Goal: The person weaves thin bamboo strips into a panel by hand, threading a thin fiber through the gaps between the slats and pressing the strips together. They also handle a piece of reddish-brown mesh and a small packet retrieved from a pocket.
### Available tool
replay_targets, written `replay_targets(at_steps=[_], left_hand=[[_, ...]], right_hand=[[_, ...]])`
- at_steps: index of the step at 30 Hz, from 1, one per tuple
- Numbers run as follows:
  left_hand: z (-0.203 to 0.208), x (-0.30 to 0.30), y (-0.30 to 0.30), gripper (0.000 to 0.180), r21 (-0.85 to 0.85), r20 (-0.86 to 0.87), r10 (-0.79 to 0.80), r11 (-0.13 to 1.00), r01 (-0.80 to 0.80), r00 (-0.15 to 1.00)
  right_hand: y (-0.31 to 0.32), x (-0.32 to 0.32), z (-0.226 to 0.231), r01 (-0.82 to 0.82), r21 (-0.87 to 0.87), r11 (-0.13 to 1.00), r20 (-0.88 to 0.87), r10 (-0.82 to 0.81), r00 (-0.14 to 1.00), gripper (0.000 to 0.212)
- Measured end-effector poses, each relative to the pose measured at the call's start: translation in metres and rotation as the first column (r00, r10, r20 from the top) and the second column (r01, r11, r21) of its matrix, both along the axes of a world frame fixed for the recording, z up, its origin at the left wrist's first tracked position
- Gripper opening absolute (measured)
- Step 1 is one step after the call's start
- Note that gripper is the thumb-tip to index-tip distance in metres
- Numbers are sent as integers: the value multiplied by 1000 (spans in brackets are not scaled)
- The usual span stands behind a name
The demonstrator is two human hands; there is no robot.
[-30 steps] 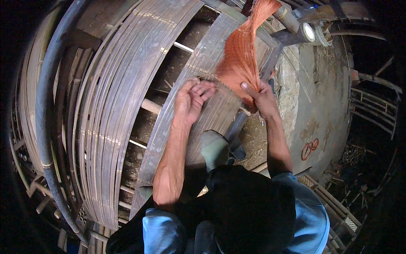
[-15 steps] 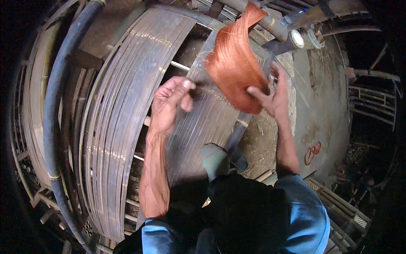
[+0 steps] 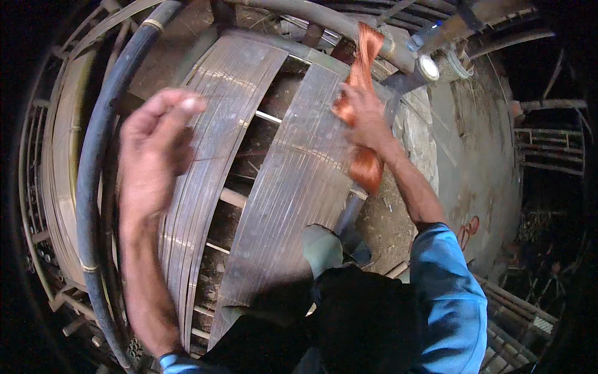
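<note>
Swung left since the earlier frame, the left hand (image 3: 151, 159) is near nine o'clock, thumb and finger pinched together; toward one o'clock, the right hand (image 3: 369, 123) crosses the orange fibres (image 3: 360, 76), its grip too blurred to tell.

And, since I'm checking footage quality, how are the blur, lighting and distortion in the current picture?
Head view: left hand and right hand blurred, apparently from motion; head view: corners nearly black, shadow over the slats; head view: dark pole looks bowed, perhaps partly lens distortion.
</note>
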State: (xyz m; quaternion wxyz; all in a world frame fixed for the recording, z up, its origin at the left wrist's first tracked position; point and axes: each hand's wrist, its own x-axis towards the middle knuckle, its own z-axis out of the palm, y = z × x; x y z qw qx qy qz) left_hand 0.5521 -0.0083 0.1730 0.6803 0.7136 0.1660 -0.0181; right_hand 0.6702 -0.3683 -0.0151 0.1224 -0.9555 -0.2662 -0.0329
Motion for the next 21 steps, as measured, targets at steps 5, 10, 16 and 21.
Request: replay_targets(at_steps=[5, 10, 16, 21], left_hand=[[24, -38, 77, 20, 437, -129, 41, 899, 20, 991], [41, -96, 183, 25, 665, 174, 193, 700, -259, 966], [-17, -159, 197, 24, 549, -43, 332, 796, -256, 942], [-11, -200, 201, 23, 537, -100, 402, 792, -291, 910]], right_hand=[[-85, 41, -16, 98, 151, 984, 194, -127, 973, 87], [-117, 62, -15, 273, 117, 955, 104, -285, 953, 75], [-232, 73, -56, 560, -128, 819, 126, -547, 828, 80], [-88, 8, 26, 397, 106, 912, 199, -411, 890, 94]])
